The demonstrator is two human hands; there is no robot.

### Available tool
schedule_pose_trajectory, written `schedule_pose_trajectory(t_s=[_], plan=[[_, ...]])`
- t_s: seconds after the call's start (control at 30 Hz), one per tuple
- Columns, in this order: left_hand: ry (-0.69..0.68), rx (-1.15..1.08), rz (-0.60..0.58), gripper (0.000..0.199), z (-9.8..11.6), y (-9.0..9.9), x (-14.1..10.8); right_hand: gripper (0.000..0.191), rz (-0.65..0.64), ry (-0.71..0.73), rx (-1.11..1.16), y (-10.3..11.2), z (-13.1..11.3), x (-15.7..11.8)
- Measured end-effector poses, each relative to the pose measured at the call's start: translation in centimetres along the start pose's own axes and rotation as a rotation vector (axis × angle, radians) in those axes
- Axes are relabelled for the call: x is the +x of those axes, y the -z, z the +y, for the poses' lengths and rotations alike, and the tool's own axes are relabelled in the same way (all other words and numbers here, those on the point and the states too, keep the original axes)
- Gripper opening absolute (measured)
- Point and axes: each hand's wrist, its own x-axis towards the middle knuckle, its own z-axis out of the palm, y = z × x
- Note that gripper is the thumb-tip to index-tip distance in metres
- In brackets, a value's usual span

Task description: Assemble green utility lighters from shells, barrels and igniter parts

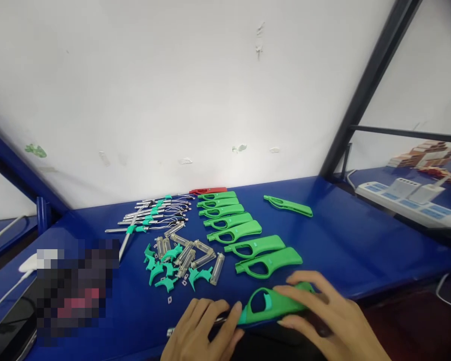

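Green plastic leads the scene: seven long, pierced green shells (248, 229) run in a slanting column down the blue bench (346, 235), each with a rounded loop opening toward its narrow end. One red shell (215, 190) of like shape caps the column at the far end, by the white wall (225, 100), and one lone green shell (293, 206) lies well apart to the right. Left of the column come the small parts: nine or so clear tanks (217, 269), see-through and oblong, heaped at angles; about eight curved teal triggers (166, 283), smooth and hooked, scattered beside them; and at least three tiny metal plates (169, 300). Behind these lie slim, shiny metal rods (115, 230) with teal pieces and thin wires, overlapping too closely for a sure count. And now the hands, both clamped on a single item at the front edge of the bench: a green lighter body (276, 306) with a teal piece in its loop. Fingers curled, the left hand (200, 328) grips the metal tube and narrow end; the right hand (332, 318), thumb and fingers slightly spread, pinches the wide handle from both sides.
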Motion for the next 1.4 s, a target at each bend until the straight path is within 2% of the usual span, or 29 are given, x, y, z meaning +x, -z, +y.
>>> schedule_pose_trajectory(t_s=[0.1, 0.17, 0.23, 0.33, 0.5, 0.6, 0.7, 0.83, 1.4], plan=[[0.018, -0.043, 0.001, 0.027, -0.2, 0.1, 0.0, 0.032, 0.308, -0.228, 0.312, 2.3, 1.2, -0.9], [0.021, -0.054, -0.005, 0.027, -0.2, 0.1, 0.0, 0.053, 0.471, -0.264, 0.662, 3.7, 2.5, -1.7], [0.028, -0.045, -0.006, 0.028, -0.2, 0.0, -0.1, 0.053, 0.437, -0.327, 0.893, 4.6, 3.5, -2.4], [0.045, -0.025, -0.002, 0.029, -0.3, -0.1, -0.5, 0.039, 0.377, -0.413, 1.023, 4.9, 3.1, -2.4], [0.026, -0.001, 0.006, 0.029, -0.9, -0.2, -1.1, 0.040, 0.373, -0.431, 1.164, 4.0, -1.0, 0.6], [0.003, -0.001, -0.002, 0.029, -1.2, -0.1, -1.2, 0.040, 0.331, -0.377, 1.274, 3.0, -2.9, 2.8], [0.000, -0.004, 0.021, 0.030, -1.3, -0.1, -1.1, 0.037, 0.287, -0.363, 1.337, 1.9, -2.9, 4.0], [0.005, -0.012, 0.026, 0.031, -1.1, -0.1, -0.9, 0.036, 0.320, -0.363, 1.374, 1.2, -1.7, 4.1], [0.006, -0.032, 0.085, 0.028, 0.2, 0.3, 0.1, 0.033, 0.431, -0.300, 1.231, 1.1, 0.0, 5.2]])
